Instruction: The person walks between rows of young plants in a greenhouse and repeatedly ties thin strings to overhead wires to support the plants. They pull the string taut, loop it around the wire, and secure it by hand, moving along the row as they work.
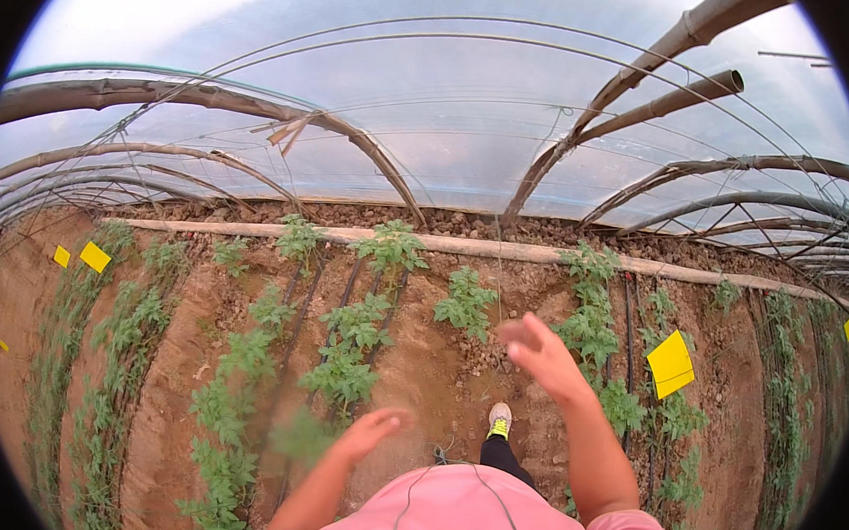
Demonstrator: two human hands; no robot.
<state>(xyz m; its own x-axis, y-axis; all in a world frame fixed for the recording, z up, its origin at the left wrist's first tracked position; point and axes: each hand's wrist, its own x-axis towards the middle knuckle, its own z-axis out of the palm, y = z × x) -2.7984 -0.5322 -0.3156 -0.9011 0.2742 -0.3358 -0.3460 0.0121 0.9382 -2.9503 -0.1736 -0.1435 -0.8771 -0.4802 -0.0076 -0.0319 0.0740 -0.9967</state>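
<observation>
Both your hands were open and empty: left hand (369,431) beside a plant (343,368), right hand (541,357) over the bare furrow (427,364) between rows.

The left hand (371,429) hung low, forearm bare and rising from the lower edge, fingers loosely extended and blurred, holding nothing; the right hand (540,350) was raised higher and further forward, palm open, fingers spread and slightly curled, also blurred; its forearm ran up from a pink sleeve; the two hands stood well apart.
</observation>
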